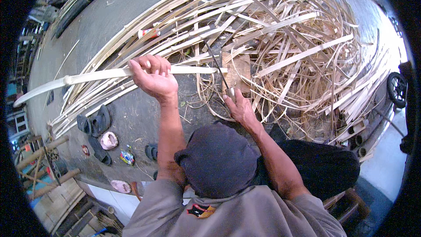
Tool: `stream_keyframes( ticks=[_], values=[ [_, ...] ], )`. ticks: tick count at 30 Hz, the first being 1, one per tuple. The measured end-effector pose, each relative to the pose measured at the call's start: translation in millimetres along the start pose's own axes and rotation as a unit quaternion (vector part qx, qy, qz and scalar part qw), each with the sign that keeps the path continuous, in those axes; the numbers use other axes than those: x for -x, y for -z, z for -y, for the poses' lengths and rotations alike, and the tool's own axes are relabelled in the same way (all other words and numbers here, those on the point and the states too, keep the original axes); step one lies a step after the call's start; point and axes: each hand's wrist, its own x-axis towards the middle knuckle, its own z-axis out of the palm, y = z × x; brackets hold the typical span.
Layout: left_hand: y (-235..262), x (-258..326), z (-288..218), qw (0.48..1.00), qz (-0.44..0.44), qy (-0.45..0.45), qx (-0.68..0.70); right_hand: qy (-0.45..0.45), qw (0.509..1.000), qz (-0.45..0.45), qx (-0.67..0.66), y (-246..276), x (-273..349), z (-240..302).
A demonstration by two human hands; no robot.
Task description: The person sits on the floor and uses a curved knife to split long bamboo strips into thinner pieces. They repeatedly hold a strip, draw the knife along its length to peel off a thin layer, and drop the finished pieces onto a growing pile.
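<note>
While the left hand (151, 75) clenches the long pale bamboo strip (87, 77) at centre frame, the right hand (239, 107) grips a dark-bladed knife (217, 68) over the wooden block (237, 71); a slipping blade risks cutting the nearby fingers.

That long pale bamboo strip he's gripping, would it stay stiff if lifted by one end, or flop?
The bamboo strip would probably bend: it is long, thin and already curves past the left hand. Likely light, since one hand carries it. Its edges look thin, perhaps sharp.

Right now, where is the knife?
In the head view the knife sits just right of centre, its handle in the right hand. Its blade points up to the wooden block, where it meets the bamboo strip gripped by the left hand.
</note>
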Motion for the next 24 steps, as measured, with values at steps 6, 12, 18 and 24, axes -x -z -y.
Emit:
stream_keyframes(
  ticks=[6,12,18,24],
  values=[
    [-26.3,6.4,6.8,0.995,0.033,-0.076,-0.047,0.003,0.997,-0.060,0.051,13.7,10.0,28.2],
    [-51.1,24.7,12.1,0.985,0.107,-0.118,-0.066,0.037,0.999,0.020,-0.030,37.2,28.6,96.8],
    [-69.6,45.1,14.1,0.977,0.156,-0.116,-0.091,0.033,0.999,-0.015,0.005,26.5,25.0,84.3],
    [-81.0,48.1,23.8,0.972,0.175,-0.113,-0.111,0.029,0.998,-0.051,0.017,8.8,6.2,11.3]
  ],
)
